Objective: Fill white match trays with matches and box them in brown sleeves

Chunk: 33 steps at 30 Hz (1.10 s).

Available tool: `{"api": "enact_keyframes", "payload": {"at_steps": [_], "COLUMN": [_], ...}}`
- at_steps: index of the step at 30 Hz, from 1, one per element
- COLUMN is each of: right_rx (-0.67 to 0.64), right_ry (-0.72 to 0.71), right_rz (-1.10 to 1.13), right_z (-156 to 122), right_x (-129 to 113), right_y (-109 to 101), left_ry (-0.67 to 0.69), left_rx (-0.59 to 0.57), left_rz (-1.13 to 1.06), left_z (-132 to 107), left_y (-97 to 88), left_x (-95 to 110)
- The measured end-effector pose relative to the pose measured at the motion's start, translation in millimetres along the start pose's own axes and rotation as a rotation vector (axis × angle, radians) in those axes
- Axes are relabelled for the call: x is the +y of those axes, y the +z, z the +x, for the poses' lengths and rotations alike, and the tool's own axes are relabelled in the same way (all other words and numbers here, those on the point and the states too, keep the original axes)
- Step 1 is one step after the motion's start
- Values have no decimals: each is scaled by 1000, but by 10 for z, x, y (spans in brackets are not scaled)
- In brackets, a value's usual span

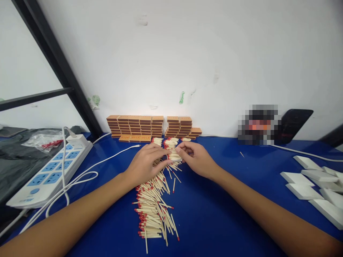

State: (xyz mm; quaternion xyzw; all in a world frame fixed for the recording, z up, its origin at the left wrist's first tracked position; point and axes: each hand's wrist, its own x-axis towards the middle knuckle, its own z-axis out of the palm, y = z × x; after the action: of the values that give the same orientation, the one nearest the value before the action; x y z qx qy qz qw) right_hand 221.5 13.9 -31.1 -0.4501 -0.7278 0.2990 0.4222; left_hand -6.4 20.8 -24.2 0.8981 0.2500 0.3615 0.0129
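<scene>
A long heap of red-tipped matches (151, 210) runs down the middle of the blue table. My left hand (148, 159) lies over the upper part of this heap, with fingers stretched to the right and the thumb apart, touching matches. From the right, my right hand (197, 157) meets a bunch of matches (171, 142), its fingers curled and its thumb and index fingertips close together. Whatever it pinches, if anything, is too small to make out. Behind the hands, brown matchboxes (135, 126) stand stacked against the wall, and a second stack of matchboxes (179, 125) is beside them.
To the left lie a white power strip (50, 171) and a looping white cable (88, 173). White blocks (305, 191) are piled at the right edge. A dark phone (296, 125) leans on the wall beside a blurred-out item (258, 125). One loose match (242, 154) lies apart.
</scene>
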Motion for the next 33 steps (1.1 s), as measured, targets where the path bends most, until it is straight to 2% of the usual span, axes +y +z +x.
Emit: {"api": "enact_keyframes", "payload": {"at_steps": [25, 33], "right_rx": [-21, -27], "right_ry": [7, 16], "right_rz": [22, 16], "right_z": [4, -5], "right_x": [25, -5], "right_y": [-14, -17], "left_ry": [-1, -17], "left_rx": [24, -1], "left_rz": [8, -1], "left_z": [-2, 13], "left_y": [17, -22], "left_x": [-4, 28]}}
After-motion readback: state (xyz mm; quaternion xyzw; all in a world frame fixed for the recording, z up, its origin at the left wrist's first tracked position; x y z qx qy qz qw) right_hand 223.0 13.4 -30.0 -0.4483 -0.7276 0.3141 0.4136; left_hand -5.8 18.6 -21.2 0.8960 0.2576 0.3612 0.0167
